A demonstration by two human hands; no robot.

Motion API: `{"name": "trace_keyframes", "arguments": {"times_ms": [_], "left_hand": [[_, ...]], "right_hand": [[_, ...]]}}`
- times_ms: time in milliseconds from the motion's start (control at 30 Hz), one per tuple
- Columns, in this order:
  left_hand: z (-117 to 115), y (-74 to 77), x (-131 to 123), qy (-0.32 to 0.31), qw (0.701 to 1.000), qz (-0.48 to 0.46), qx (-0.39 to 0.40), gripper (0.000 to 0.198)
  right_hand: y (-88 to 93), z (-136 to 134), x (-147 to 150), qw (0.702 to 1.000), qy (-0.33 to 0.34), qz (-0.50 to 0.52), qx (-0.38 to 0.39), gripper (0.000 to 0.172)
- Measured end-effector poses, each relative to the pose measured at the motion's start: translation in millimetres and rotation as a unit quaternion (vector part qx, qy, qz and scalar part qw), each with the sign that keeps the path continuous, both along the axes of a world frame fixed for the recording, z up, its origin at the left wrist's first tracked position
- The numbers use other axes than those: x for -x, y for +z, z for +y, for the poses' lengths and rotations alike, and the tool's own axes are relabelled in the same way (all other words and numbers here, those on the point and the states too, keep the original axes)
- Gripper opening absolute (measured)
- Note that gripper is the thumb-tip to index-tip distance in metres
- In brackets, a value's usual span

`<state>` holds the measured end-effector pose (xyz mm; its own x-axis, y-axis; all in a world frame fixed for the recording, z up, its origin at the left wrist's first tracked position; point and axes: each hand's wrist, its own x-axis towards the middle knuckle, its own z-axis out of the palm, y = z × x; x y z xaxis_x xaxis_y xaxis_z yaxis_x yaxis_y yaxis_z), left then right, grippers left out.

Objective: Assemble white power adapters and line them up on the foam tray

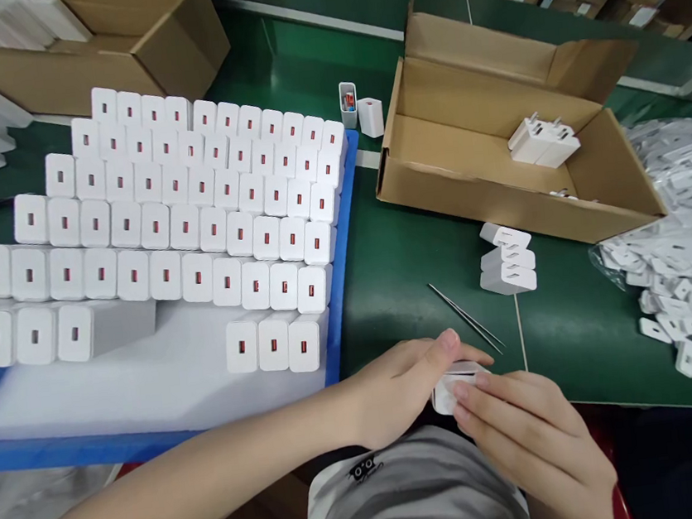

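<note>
Both hands meet at the table's front edge around one white charger housing (447, 391). My left hand (401, 382) wraps its far and left side, thumb raised over it. The fingertips of my right hand (531, 430) press on its near right side. A thin pale piece shows at the housing's top, partly hidden by the fingers. Steel tweezers (466, 318) lie just beyond the hands. Behind them stand several white housings (509, 277) in a short stack. To the left, rows of white housings with small red-lined slots (198, 278) fill much of a blue-edged tray (340, 210).
An open cardboard box (469, 187) at the back right holds white plug pieces (542, 141). Small white caps (691, 278) spill from a plastic bag at far right. Two housings (371, 117) stand behind the tray, one open with parts inside. Another carton (173, 54) is back left.
</note>
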<state>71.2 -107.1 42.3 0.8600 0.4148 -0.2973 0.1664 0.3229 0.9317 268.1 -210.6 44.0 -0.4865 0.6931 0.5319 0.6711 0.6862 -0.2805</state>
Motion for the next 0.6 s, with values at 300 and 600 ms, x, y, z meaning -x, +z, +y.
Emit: {"name": "trace_keyframes", "arguments": {"times_ms": [300, 600], "left_hand": [[2.4, -4.8, -3.7, -0.011, 0.996, -0.082, -0.025, 0.076], [5.3, -4.8, -1.0, -0.022, 0.996, -0.071, -0.056, 0.061]], "right_hand": [[-13.9, 16.8, 5.1, 0.996, -0.020, 0.088, -0.019, 0.024], [-29.9, 5.2, 8.7, 0.921, -0.107, 0.340, 0.159, 0.042]]}}
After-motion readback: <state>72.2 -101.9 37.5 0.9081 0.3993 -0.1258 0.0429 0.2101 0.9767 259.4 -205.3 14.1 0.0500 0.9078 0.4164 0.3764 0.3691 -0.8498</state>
